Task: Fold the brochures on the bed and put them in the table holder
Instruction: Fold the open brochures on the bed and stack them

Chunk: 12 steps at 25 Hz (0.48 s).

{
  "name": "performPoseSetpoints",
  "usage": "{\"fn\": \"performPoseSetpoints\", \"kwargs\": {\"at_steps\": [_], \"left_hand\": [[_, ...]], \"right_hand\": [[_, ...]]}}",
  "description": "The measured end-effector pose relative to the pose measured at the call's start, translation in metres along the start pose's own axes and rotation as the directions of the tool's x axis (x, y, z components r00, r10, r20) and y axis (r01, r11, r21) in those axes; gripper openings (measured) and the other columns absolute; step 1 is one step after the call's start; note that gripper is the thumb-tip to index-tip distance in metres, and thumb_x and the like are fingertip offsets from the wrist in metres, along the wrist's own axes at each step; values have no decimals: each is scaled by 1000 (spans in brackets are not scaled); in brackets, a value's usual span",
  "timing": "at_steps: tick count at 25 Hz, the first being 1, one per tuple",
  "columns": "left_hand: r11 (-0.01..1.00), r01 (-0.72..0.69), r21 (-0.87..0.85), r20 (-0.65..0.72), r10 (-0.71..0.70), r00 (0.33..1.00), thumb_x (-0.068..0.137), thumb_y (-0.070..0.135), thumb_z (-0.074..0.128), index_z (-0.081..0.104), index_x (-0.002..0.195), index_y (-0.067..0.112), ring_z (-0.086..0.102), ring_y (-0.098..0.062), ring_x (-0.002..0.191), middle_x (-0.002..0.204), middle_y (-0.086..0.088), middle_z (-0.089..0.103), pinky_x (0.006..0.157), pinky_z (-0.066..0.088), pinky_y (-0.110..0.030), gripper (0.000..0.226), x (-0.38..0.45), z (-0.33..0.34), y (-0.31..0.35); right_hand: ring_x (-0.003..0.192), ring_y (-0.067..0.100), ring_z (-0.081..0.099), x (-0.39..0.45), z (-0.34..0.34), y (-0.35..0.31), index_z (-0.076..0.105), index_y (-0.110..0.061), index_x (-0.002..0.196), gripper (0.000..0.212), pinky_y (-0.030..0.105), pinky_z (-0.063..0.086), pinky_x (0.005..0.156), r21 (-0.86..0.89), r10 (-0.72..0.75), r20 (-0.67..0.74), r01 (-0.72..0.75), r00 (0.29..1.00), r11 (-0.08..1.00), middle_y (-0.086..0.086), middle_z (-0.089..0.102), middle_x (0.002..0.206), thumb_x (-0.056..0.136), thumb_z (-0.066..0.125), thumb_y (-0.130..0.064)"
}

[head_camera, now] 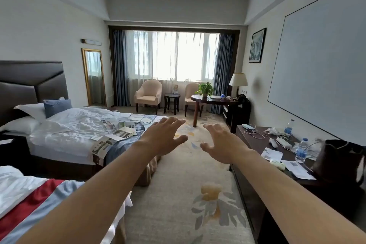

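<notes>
Several unfolded brochures [120, 130] with photos lie scattered over the foot of the far bed [79, 124], one hanging over its near edge. A small clear holder [175, 88] with a card in it stands on the round side table [172, 96] between the two armchairs by the window. My left hand [166, 136] and my right hand [221, 142] are stretched out in front of me over the carpet, palms down, fingers spread, holding nothing. Both hands are well short of the brochures and the holder.
A second bed [29, 194] with a red and blue runner is at the near left. A dark low cabinet [257, 164] on the right carries water bottles, cables, papers and a dark bag [340, 160]. A desk [213, 100] with a plant and lamp stands farther back.
</notes>
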State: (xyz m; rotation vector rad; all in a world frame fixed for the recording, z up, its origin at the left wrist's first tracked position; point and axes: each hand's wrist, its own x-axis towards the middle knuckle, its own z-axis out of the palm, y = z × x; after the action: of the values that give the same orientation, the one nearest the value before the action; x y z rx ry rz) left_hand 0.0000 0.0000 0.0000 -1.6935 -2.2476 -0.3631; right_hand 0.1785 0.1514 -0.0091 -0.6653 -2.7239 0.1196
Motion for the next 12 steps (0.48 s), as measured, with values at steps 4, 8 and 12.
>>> {"fn": "performPoseSetpoints", "kwargs": {"at_steps": [4, 8, 12], "left_hand": [[999, 37, 30, 74, -39, 997, 97, 59, 41, 22, 155, 28, 29, -22, 145, 160, 2, 28, 113, 32, -45, 69, 50, 28, -15], [997, 46, 62, 93, -52, 994, 97, 59, 42, 20, 155, 28, 29, -23, 145, 160, 1, 27, 111, 33, -46, 69, 92, 51, -31], [996, 73, 60, 85, -78, 993, 97, 56, 45, 20, 156, 27, 28, -23, 145, 160, 0, 27, 110, 35, -46, 70, 136, 64, -52]], "right_hand": [[141, 27, 36, 52, 17, 32, 21, -27, 155, 73, 43, 38, 107, 14, 25, 27, -25, 999, 1000, 3, 32, 158, 95, 51, -56], [141, 26, 36, 102, 31, 57, 23, -28, 154, 72, 43, 40, 105, 18, -3, 15, 3, 1000, 1000, 1, 32, 157, 94, 51, -57], [142, 25, 36, 148, 41, 79, 23, -30, 154, 71, 43, 41, 104, 3, -18, 29, 18, 999, 1000, -1, 32, 158, 94, 51, -58]]}}
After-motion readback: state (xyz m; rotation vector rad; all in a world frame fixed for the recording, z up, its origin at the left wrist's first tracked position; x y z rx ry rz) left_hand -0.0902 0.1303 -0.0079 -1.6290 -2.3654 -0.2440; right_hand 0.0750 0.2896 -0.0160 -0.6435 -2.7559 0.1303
